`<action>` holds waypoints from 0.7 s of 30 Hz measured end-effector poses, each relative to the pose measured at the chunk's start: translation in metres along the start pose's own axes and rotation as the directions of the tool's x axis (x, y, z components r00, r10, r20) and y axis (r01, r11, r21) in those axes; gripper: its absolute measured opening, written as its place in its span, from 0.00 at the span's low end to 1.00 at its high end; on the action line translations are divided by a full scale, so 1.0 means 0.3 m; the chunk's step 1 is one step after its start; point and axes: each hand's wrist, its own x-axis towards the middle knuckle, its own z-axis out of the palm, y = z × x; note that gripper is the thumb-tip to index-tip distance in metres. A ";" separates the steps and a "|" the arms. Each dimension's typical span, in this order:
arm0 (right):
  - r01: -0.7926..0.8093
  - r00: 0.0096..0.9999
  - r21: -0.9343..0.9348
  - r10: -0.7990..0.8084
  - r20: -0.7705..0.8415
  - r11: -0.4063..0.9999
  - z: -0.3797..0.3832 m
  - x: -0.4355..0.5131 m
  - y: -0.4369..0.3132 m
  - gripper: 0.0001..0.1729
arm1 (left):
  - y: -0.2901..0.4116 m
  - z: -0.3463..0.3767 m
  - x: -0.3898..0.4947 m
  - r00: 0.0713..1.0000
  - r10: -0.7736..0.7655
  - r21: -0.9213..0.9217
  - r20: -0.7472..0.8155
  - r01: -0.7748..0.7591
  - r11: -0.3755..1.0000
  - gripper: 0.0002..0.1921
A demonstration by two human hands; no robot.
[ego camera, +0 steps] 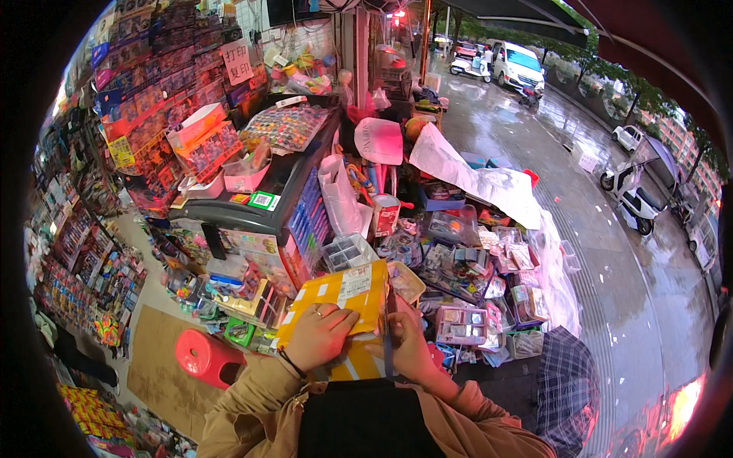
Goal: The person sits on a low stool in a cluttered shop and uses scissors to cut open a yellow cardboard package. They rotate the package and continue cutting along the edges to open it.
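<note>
A cardboard parcel (338,289) wrapped in yellow packing tape stands tilted close against my body. A white label with writing (355,284) is stuck on its upper face. My left hand (322,338) lies over the parcel and holds it, fingers bent across the tape and a ring on one finger. At the parcel's right edge, my right hand (409,343) has its fingers closed around a narrow dark blade-like tool (389,349). Its exact kind is not clear, and the fingers partly cover it. The parcel's underside is hidden.
A black chest freezer (252,214) stands ahead on the left. Bins of small goods (458,269) spread ahead and right, partly under a plastic sheet (481,177). A red stool (206,358) stands left, a checked umbrella (564,389) right. Wet pavement (607,275) lies beyond.
</note>
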 end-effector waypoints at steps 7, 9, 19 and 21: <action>0.036 0.998 0.134 -0.028 -0.063 0.990 0.031 0.013 0.050 0.30 | -0.001 0.018 -0.041 0.990 -0.141 -0.035 -0.028 0.140 0.990 0.19; 0.073 0.996 0.173 -0.063 -0.067 0.982 0.029 0.012 0.051 0.29 | -0.006 0.024 -0.076 0.976 -0.215 -0.018 0.028 0.215 0.976 0.19; -0.046 0.996 0.044 0.042 0.081 0.998 0.058 -0.023 0.015 0.30 | -0.075 0.015 -0.267 0.503 -0.519 -0.116 0.691 0.786 0.608 0.33; -0.028 0.994 0.033 0.024 0.105 0.999 0.063 -0.029 0.022 0.31 | -0.089 0.019 -0.290 0.386 -0.526 -0.094 0.758 0.863 0.497 0.43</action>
